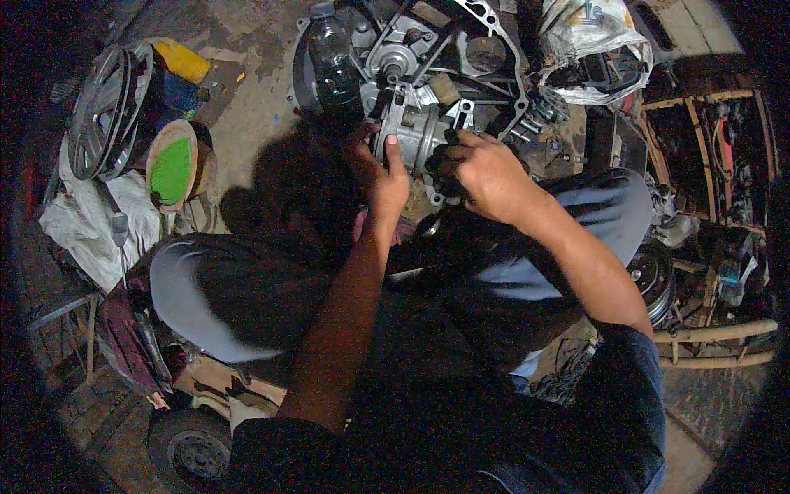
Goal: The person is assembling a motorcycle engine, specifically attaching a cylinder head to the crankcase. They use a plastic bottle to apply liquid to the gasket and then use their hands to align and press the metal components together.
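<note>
Between my hands, above my crossed legs, is a silver cylindrical metal engine part (418, 136) with flat lugs sticking out from it. My left hand (387, 169) grips its left side, thumb pointing up along a lug. Curled against its right end are the fingers of my right hand (485, 169); the fingertips are dark, and shadow hides exactly what they press on. Just beyond lies a large open engine casing (520, 62) with a shaft and hub (395, 62) inside its outline. A clear plastic bottle (333, 70) stands at the casing's left side.
Wheel-like metal rims (103, 115), a bowl with a green inside (171, 169) and a white sack (99, 218) are at the left. An open white bag (592, 49) sits far right, near a wooden rack (704, 156). A small tyred wheel (193, 453) lies near left.
</note>
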`<state>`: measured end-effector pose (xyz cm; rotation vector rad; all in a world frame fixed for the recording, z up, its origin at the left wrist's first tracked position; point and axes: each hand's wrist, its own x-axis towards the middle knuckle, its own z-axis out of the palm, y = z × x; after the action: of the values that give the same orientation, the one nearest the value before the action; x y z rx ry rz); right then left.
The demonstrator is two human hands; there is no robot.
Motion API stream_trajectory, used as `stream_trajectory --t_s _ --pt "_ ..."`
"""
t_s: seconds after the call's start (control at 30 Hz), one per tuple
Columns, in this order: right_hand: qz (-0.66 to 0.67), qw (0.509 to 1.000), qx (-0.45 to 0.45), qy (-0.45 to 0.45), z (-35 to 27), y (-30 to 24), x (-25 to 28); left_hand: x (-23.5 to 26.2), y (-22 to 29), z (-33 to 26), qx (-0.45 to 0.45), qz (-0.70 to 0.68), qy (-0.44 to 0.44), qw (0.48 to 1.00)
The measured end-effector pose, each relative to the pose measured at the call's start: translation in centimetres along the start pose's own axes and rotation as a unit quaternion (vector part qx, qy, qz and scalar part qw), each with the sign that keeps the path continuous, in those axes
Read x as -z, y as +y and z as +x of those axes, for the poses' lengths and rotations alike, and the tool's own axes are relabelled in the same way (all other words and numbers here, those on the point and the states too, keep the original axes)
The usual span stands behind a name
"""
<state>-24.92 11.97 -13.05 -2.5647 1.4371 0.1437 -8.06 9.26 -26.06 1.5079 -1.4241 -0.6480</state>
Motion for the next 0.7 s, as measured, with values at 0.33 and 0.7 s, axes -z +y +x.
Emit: stream_trajectory --t_s 0.33,0.7 --pt "-0.058 0.998 -0.006 -0.029 0.1 0.0 1.7 -0.9 -2.3 0.0 0.041 -0.056 -0.038 0.997" --pt "-0.096 0.989 0.087 0.066 -0.1 -0.4 1.1 -0.9 -2.7 0.1 0.017 -0.006 -0.052 0.998"
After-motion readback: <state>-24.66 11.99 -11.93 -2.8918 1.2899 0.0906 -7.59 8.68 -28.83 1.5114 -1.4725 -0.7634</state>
